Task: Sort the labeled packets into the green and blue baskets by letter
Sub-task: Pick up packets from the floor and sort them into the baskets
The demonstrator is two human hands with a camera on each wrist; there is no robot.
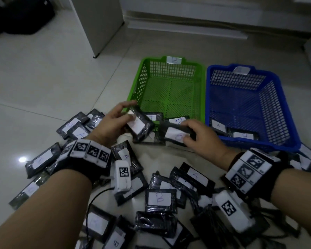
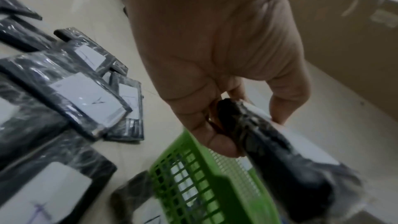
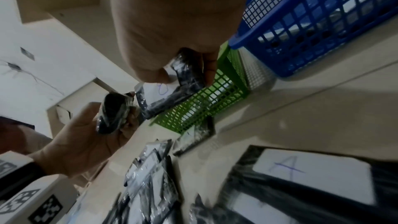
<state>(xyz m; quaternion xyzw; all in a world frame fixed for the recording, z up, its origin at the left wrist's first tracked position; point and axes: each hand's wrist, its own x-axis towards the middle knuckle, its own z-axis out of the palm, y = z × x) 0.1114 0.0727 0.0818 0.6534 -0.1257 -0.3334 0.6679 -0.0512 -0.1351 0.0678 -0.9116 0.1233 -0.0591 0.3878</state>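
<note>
My left hand (image 1: pixel 115 121) grips a black packet (image 1: pixel 139 125) with a white label, its letter hidden, just above the near rim of the green basket (image 1: pixel 144 76), which carries a B tag. In the left wrist view the fingers (image 2: pixel 217 135) curl round the same packet (image 2: pixel 280 156). My right hand (image 1: pixel 197 135) pinches another black packet (image 1: pixel 176 134) whose label shows a rounded letter. That packet (image 3: pixel 189 74) hangs over the green basket's near edge (image 3: pixel 193 113) in the right wrist view. The blue basket (image 1: pixel 280 112) on the right holds packets, one labelled A (image 1: pixel 218 125).
Several more black packets marked A or B (image 1: pixel 159 198) lie scattered over the tiled floor around both forearms. A white cabinet (image 1: pixel 101 20) stands at the back left and a dark bag (image 1: pixel 20 13) in the far left corner. A black cable (image 1: pixel 95 196) runs under my left wrist.
</note>
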